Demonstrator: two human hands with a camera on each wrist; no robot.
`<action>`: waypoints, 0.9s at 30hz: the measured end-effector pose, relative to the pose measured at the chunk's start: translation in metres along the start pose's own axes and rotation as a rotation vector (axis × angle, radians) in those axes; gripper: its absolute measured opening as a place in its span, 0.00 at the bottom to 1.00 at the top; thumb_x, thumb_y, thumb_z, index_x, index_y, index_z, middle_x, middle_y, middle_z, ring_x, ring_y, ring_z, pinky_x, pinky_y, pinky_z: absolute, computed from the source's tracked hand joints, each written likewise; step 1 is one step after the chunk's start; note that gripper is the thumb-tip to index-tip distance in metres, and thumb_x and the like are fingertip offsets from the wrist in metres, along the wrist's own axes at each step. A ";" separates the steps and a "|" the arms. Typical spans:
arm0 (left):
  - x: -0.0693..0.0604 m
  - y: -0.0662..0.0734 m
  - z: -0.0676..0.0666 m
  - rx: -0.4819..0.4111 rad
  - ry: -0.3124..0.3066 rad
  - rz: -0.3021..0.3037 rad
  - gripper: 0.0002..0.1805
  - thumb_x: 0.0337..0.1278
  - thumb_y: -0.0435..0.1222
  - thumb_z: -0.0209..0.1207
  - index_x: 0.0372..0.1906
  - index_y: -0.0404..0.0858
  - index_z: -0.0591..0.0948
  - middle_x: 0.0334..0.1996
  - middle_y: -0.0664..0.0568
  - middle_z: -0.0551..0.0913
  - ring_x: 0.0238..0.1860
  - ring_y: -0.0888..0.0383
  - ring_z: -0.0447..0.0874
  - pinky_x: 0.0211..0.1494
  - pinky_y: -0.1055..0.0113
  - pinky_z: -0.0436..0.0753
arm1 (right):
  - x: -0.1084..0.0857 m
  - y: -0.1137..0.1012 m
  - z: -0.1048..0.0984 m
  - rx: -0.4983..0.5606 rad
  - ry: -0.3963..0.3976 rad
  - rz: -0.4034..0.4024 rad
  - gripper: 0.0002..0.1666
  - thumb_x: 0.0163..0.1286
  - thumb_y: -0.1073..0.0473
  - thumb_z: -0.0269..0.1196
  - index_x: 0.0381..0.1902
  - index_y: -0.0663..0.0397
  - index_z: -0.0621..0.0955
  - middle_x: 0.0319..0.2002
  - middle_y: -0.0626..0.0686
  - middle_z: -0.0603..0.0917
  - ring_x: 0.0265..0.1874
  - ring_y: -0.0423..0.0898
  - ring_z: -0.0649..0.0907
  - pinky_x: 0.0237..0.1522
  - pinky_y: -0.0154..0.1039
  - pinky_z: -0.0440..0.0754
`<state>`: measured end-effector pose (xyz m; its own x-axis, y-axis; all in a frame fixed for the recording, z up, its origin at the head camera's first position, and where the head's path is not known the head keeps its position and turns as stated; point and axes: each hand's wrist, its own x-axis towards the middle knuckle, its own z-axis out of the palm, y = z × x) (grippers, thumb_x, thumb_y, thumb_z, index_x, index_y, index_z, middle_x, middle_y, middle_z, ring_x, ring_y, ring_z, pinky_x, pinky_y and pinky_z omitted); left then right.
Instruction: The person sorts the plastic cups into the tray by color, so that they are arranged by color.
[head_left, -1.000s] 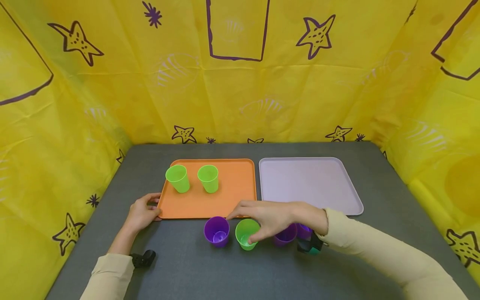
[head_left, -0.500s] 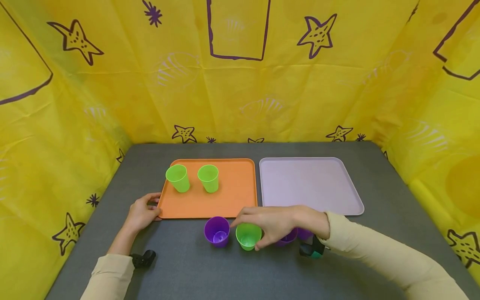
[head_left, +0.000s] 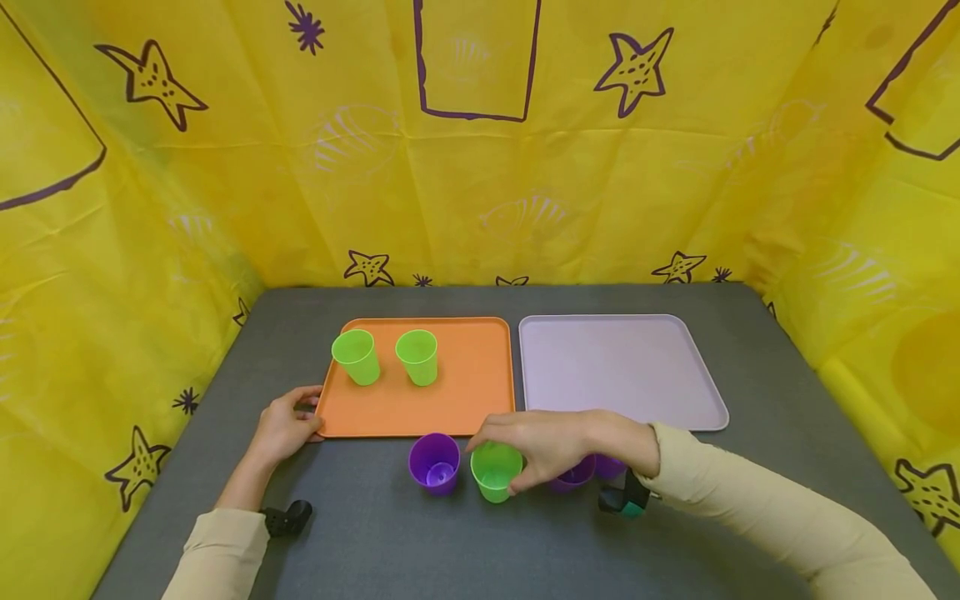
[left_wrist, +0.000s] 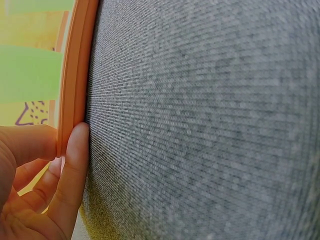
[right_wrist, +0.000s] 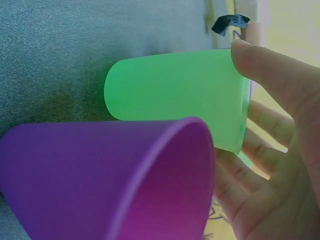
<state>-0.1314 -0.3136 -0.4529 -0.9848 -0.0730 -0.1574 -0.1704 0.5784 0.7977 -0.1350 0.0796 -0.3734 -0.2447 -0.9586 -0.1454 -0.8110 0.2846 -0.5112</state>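
Near the far edge of the table, a left tray and right tray are set abreast. On the left tray, a first cup is placed by the left edge, a second cup mid-tray. Before the trays' near edges, a third cup, fourth cup, fifth cup and sixth cup are ranged left to right.

High forward-down head view; close wrist views at the same hands

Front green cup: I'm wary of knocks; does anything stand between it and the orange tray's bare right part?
Nothing visible but the right hand itself, bent over the rim of the front green cup. A purple cup stands close on its left, beside, not across, the direct way to the orange tray.
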 end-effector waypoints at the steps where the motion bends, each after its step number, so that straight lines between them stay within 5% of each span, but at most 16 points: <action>1: 0.000 0.000 0.000 0.001 0.001 0.001 0.31 0.47 0.22 0.55 0.61 0.25 0.65 0.48 0.32 0.71 0.34 0.54 0.80 0.28 0.65 0.85 | 0.000 0.000 -0.001 -0.001 0.003 0.001 0.38 0.56 0.52 0.67 0.63 0.50 0.66 0.55 0.49 0.72 0.55 0.41 0.73 0.59 0.30 0.70; 27: 0.000 0.001 0.000 0.000 0.002 0.002 0.30 0.46 0.22 0.56 0.61 0.26 0.66 0.48 0.33 0.71 0.34 0.54 0.80 0.28 0.65 0.85 | 0.007 0.019 -0.045 -0.022 0.146 0.047 0.37 0.56 0.52 0.67 0.62 0.51 0.67 0.53 0.46 0.73 0.48 0.39 0.74 0.52 0.33 0.74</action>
<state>-0.1315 -0.3136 -0.4523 -0.9852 -0.0735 -0.1550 -0.1687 0.5783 0.7982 -0.1759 0.0781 -0.3460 -0.3564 -0.9333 -0.0434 -0.8079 0.3312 -0.4874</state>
